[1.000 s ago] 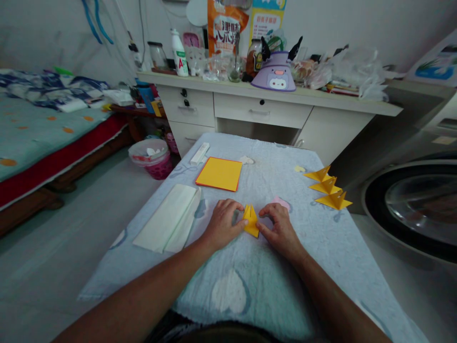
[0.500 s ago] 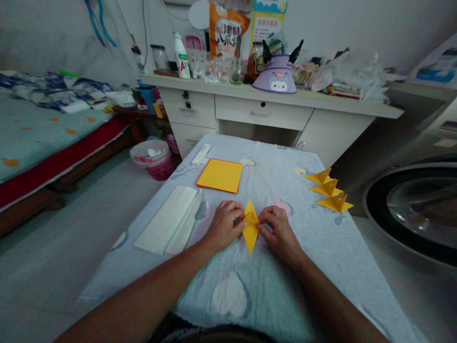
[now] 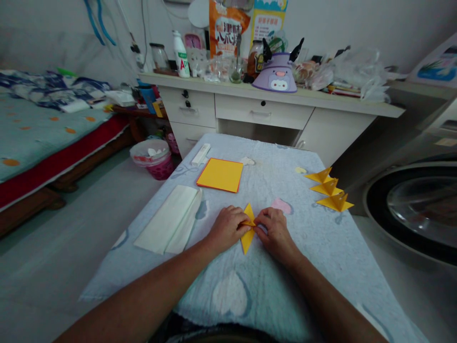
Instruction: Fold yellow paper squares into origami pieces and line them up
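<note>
Between my hands is a yellow folded origami paper [image 3: 247, 242], its pointed ends sticking out away from me and toward me. My left hand [image 3: 228, 227] pinches its left side with thumb and fingers. On the other side, my right hand [image 3: 274, 232] pinches the right edge, fingertips close to those of the left. The middle of the paper is partly hidden by my fingers. Beyond my left hand lies a stack of square yellow paper [image 3: 220, 175] with a red edge showing underneath. Several finished-looking yellow folded paper pieces [image 3: 334, 202] stand in a row at the right.
A folded whitish cloth or paper [image 3: 169, 220] lies left of my hands on the cloth-covered table [image 3: 228, 295]. A white remote-like object [image 3: 201, 154] rests at the far left corner. Behind stands a cluttered white desk [image 3: 264, 112]; a pink bin [image 3: 153, 159] is on the floor.
The side points of the yellow paper have been drawn up and inward between my fingers. Both hands have come closer together, and the paper has tilted slightly.
</note>
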Demonstrator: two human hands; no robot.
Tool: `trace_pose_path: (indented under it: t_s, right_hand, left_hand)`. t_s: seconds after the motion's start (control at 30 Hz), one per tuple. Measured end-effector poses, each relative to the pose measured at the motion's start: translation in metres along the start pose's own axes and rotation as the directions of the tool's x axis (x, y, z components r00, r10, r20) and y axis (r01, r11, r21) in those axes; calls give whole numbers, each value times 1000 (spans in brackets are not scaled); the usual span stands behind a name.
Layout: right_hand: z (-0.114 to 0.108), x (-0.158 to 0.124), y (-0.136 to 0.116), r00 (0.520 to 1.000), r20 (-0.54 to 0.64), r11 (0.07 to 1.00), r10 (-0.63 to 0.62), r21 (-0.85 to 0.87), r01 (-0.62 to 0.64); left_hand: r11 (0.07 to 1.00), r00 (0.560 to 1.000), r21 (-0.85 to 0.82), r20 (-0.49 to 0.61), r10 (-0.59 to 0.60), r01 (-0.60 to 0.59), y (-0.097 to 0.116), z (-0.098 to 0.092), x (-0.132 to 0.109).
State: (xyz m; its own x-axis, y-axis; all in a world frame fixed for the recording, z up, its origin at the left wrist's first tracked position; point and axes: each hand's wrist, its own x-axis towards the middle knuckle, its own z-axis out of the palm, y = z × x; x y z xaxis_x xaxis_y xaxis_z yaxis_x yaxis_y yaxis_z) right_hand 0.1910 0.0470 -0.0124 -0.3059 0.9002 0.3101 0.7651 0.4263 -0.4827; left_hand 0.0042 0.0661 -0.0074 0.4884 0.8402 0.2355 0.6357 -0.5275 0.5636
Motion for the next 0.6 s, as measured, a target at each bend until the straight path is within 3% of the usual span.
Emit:
trace_pose_path:
  t_s: [0.13,0.33,0.6]
  right_hand:
    - [-4,1,-2,1000,-16,996,-2,87,4]
    - [-12,2,-10,982,-179,951,-54,290,105]
    - [-16,1,-21,979,-190,934,-75,330,135]
  left_hand:
    - [999,999,43,-29,20,-19,0,1,-1]
    - [994,994,100,-94,56,-47,1,1,-3]
    - [986,992,147,-85,93,-80,2,1,-5]
